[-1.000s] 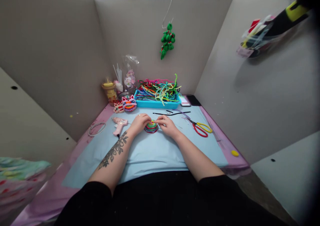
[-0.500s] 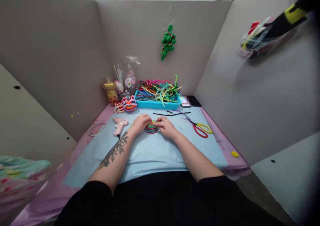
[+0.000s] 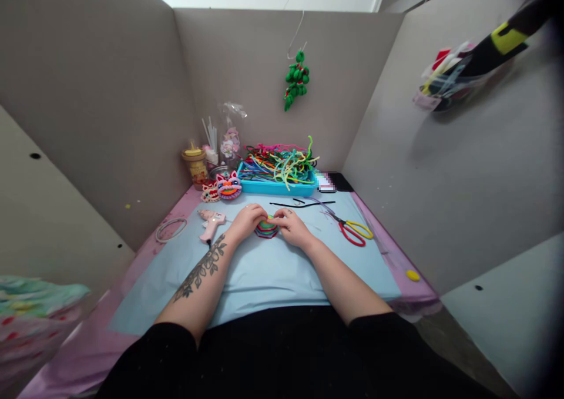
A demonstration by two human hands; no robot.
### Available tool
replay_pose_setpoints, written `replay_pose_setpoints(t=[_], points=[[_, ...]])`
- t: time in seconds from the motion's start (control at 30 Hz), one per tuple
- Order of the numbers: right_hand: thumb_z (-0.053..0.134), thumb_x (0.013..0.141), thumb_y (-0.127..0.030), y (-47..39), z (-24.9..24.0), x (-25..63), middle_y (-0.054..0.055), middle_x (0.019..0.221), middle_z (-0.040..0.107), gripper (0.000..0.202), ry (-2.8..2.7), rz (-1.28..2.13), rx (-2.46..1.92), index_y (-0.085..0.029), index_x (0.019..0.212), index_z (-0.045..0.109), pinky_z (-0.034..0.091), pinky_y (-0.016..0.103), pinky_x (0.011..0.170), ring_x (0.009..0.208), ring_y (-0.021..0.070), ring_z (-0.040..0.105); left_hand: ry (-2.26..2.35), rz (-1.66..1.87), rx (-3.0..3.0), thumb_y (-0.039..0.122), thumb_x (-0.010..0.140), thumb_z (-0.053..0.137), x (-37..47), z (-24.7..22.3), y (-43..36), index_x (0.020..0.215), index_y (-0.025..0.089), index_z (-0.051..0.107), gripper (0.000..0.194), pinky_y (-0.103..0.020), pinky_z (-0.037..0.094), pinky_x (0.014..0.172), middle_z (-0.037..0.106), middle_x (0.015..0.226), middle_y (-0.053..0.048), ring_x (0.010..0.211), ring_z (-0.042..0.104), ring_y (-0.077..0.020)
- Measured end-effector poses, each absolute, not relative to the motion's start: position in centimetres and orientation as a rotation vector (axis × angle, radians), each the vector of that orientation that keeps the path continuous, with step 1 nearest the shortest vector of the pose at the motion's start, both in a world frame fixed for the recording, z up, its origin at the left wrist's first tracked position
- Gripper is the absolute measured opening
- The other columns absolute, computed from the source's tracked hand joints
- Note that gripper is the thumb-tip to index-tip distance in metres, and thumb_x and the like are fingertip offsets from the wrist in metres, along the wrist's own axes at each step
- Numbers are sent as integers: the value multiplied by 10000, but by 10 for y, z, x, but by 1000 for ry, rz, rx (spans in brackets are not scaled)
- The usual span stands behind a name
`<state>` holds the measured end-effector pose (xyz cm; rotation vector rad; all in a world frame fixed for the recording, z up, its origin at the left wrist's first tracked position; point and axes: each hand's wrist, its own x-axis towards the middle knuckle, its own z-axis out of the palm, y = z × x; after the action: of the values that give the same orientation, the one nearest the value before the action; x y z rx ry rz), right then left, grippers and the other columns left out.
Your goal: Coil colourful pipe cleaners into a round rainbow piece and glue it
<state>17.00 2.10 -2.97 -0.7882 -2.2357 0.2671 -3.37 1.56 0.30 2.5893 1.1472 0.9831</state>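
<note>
A small round piece with red, green and dark stripes (image 3: 266, 229) lies on the light blue sheet in front of me. My left hand (image 3: 249, 219) is closed on its upper left edge. From the right, my right hand (image 3: 291, 225) has its fingers closed at the upper right edge of the same piece. The fingertips of both hands nearly meet over its top, where they hide part of it. A pink glue gun (image 3: 212, 225) lies left of my left hand, and black stems (image 3: 302, 205) lie just beyond my hands.
Scissors with red and yellow handles (image 3: 355, 232) lie at the right. Behind stands a blue tray (image 3: 277, 187) of colourful stems, with lion-face pieces (image 3: 228, 186) and a cup (image 3: 196, 167) to its left. A yellow disc (image 3: 412, 275) lies near the right edge.
The whole view has shifted slightly, with the back wall and tray a little lower in the picture. Both hands stay at the striped piece with hardly any movement.
</note>
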Motion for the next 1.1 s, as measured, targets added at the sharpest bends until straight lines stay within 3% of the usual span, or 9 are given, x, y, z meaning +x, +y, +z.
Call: replay_pose_setpoints(t=[0.43, 0.83, 1.1], points=[[439, 707, 38, 19, -29, 169, 40, 953, 510, 564, -2260, 291, -808, -311, 1096, 651, 392, 331, 879, 916, 164, 461, 1294, 1037, 2515, 148, 857, 387, -55, 0, 15, 1014, 175, 602, 268, -325, 432, 879, 602, 1011, -76, 975, 541, -180], [446, 710, 43, 18, -29, 168, 44, 958, 516, 551, -2251, 312, -812, -300, 1085, 660, 394, 327, 876, 932, 167, 464, 1508, 946, 2471, 336, 837, 492, -79, 2, 13, 946, 187, 665, 253, -333, 439, 843, 671, 960, -73, 907, 586, -207], [446, 711, 40, 16, -25, 168, 56, 967, 518, 540, -2265, 321, -822, -275, 1094, 659, 390, 341, 886, 932, 176, 466, 1585, 696, 2380, 339, 815, 490, -75, 2, 10, 886, 186, 694, 265, -258, 435, 692, 706, 838, -51, 741, 617, -180]])
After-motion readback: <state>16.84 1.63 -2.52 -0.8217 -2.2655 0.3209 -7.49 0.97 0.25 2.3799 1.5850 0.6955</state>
